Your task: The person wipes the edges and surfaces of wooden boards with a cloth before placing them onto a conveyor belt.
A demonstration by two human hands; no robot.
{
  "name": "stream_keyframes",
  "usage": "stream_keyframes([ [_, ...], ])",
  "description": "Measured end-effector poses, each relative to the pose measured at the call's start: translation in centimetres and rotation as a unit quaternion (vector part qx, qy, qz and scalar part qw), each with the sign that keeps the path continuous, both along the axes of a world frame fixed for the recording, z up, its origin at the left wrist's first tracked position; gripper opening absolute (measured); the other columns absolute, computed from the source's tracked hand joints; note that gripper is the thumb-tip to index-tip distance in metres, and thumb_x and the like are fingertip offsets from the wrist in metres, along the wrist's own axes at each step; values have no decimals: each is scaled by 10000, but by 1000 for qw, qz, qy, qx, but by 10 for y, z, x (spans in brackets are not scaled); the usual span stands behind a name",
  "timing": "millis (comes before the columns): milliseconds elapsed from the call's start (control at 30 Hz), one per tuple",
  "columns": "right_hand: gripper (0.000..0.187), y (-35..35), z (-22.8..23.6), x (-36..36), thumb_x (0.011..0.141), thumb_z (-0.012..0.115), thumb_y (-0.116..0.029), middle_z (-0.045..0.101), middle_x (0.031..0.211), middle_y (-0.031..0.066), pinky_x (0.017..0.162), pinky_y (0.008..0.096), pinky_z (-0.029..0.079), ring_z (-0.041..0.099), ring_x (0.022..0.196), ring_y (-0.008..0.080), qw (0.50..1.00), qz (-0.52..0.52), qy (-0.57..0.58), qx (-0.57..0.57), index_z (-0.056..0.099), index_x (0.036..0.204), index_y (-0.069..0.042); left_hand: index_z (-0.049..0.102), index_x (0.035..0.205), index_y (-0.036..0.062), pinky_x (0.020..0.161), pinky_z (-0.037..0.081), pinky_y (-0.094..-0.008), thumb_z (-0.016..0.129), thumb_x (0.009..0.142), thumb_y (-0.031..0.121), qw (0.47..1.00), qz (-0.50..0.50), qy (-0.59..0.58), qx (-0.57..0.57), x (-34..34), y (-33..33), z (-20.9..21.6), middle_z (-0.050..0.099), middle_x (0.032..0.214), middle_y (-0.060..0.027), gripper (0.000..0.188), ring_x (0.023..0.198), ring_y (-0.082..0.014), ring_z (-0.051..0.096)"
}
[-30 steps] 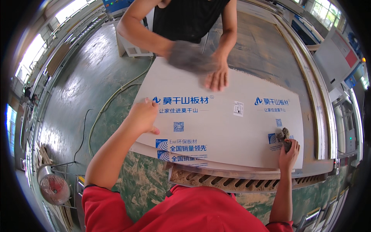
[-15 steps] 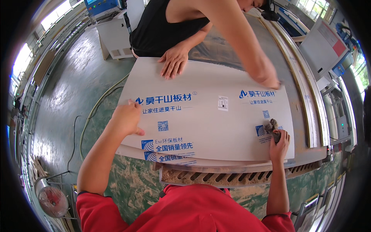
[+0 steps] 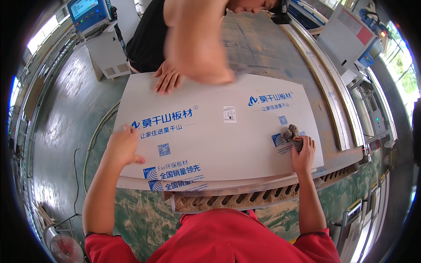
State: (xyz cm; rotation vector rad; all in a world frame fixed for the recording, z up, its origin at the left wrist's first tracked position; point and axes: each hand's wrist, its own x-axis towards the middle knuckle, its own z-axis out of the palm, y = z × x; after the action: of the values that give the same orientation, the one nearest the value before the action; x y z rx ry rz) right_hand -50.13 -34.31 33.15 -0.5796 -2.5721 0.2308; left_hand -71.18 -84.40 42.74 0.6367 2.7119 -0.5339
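A large pale board (image 3: 210, 149) with blue printing and a white label lies flat before me on at least one more board, whose lower edge (image 3: 131, 183) shows at the near left. My left hand (image 3: 123, 144) rests on the board's left edge, thumb and a finger spread on its face; the other fingers are hidden. In my right hand (image 3: 305, 153) is a crumpled, dirty grey rag (image 3: 290, 133), over the near right part of the board. Across from me, a person presses one hand (image 3: 169, 78) on the far edge; their other arm (image 3: 197, 52) is blurred by motion.
Under the boards stands a dusty machine table (image 3: 256, 48) with a slotted near edge (image 3: 228, 200). Long rails (image 3: 324, 83) run along its right. A control cabinet with a screen (image 3: 85, 11) is at the far left, a fan (image 3: 66, 249) at the near left. A hose (image 3: 94, 136) crosses the floor.
The other person's blurred arm has swept from the far right corner leftward to the middle of the far edge. My view has shifted slightly right; my hands keep their places on the board.
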Motion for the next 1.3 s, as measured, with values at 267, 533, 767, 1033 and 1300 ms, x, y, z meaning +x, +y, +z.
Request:
stream_keyframes([
  [267,368,-2,4,1,749,695,-71,586,1103,149,969,476,409,516,1093,385,1000,1,9,2,564,1093,-61,475,1315,-111,939,531,-377,922,532,533,1000,4,-3,12,0,3,2,522,1348,-320,1108,1128,-359,637],
  [533,389,0,3,2,749,715,-81,586,1107,142,971,463,406,515,1100,377,1000,-4,3,-2,563,1107,-70,478,1304,-104,942,529,-384,933,547,480,1000,14,-6,2,0,7,4,559,1290,-258,1059,1112,-358,635],
  [767,392,0,3,2,754,715,-84,582,1124,146,977,465,403,508,1112,375,1000,-6,-4,-9,564,1115,-69,482,1287,-102,950,521,-387,934,545,478,1000,10,8,11,2,3,2,556,1295,-270,1044,1116,-366,629],
  [1033,390,-4,12,4,761,723,-94,582,1129,145,985,457,402,507,1119,371,1000,-2,-18,-15,564,1115,-68,476,1327,-105,935,530,-363,938,544,463,1000,11,-3,13,-1,5,0,518,1366,-303,1072,1098,-343,657],
  [1300,406,-3,11,5,752,740,-115,582,1140,145,993,447,394,511,1122,358,1000,-13,-10,-21,561,1111,-58,506,1252,-85,924,528,-394,959,489,429,999,-3,19,27,0,3,-1,586,1250,-277,1026,1051,-369,660],
])
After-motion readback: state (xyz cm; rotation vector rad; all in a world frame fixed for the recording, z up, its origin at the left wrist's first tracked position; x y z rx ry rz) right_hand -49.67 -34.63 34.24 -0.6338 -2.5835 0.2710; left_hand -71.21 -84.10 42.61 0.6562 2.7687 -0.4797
